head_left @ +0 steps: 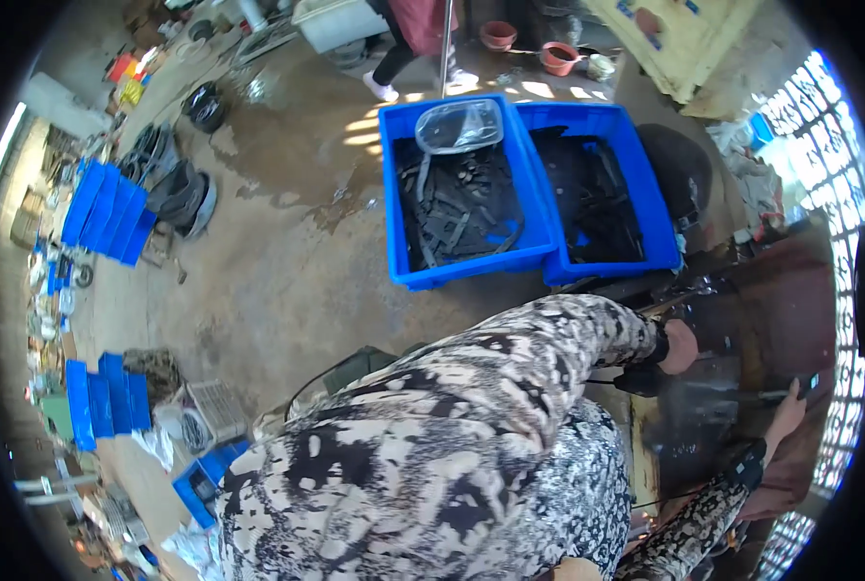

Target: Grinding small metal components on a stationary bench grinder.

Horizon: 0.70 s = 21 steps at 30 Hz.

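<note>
My left hand (681, 347) reaches to the right from a black-and-white patterned sleeve and is curled like a fist over a dark, wet machine top (703, 407). A dark knob-like part (636, 380) lies just below it; whether the hand holds anything is hidden. My right hand (789, 412) comes up from the lower right with a black cuff, its fingertips pinching a small dark piece (808, 383) at the far side of the machine. My patterned clothing fills the lower middle of the view.
Two blue crates (391, 194) (657, 208) of black strips stand on the wet concrete floor ahead, with a clear plastic bag (459, 124) on the left one. Another person's legs (394, 63) are at the top. Blue bins (108, 208) and dark rings (185, 189) line the left.
</note>
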### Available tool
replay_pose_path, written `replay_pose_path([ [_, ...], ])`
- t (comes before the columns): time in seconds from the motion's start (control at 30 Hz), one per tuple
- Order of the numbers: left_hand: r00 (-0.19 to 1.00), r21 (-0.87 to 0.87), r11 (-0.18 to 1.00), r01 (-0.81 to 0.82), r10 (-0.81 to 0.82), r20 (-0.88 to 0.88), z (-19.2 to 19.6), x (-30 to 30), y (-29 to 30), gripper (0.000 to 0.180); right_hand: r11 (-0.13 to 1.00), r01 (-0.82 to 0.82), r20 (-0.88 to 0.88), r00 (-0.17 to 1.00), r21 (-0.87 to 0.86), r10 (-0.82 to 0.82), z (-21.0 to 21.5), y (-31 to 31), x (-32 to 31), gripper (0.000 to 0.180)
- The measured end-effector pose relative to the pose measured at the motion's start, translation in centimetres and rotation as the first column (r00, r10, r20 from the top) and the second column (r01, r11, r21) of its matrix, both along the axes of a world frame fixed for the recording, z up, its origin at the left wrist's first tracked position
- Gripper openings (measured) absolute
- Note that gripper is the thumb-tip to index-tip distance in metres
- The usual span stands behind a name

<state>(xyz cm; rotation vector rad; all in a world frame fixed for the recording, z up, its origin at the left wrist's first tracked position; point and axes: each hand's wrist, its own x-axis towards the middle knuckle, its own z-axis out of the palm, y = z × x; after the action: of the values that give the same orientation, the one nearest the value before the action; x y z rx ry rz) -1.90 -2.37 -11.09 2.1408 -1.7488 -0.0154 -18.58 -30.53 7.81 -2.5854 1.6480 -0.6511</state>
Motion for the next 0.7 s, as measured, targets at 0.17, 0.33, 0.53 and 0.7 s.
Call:
replay_pose_path([
  [0.17, 0.992, -0.05, 0.994, 0.099, -0.102, -0.069, 2.5, 0.8, 2.9, 0.012, 0.997, -0.079, 0.171, 0.982, -0.018, 0.081, -0.1, 2.6, 0.1, 0.06],
  [0.33, 0.984, -0.057, 0.985, 0.164, -0.168, -0.063, 4.6, 1.5, 5.2, 0.01, 0.997, -0.031, 0.2, 0.979, -0.065, 0.043, 0.0, 5.5, 0.7, 0.058],
  [0.53, 0.984, -0.047, 0.983, 0.176, -0.178, -0.03, 5.5, 1.8, 6.1, 0.01, 0.995, 0.014, 0.241, 0.97, -0.101, 0.011, 0.7, 7.7, 1.7, 0.051],
  [0.7, 0.983, -0.012, 0.99, 0.137, -0.138, -0.12, 4.8, 2.4, 5.5, 0.011, 0.999, -0.024, 0.291, 0.956, -0.033, 0.032, 2.2, 10.6, 2.2, 0.05],
])
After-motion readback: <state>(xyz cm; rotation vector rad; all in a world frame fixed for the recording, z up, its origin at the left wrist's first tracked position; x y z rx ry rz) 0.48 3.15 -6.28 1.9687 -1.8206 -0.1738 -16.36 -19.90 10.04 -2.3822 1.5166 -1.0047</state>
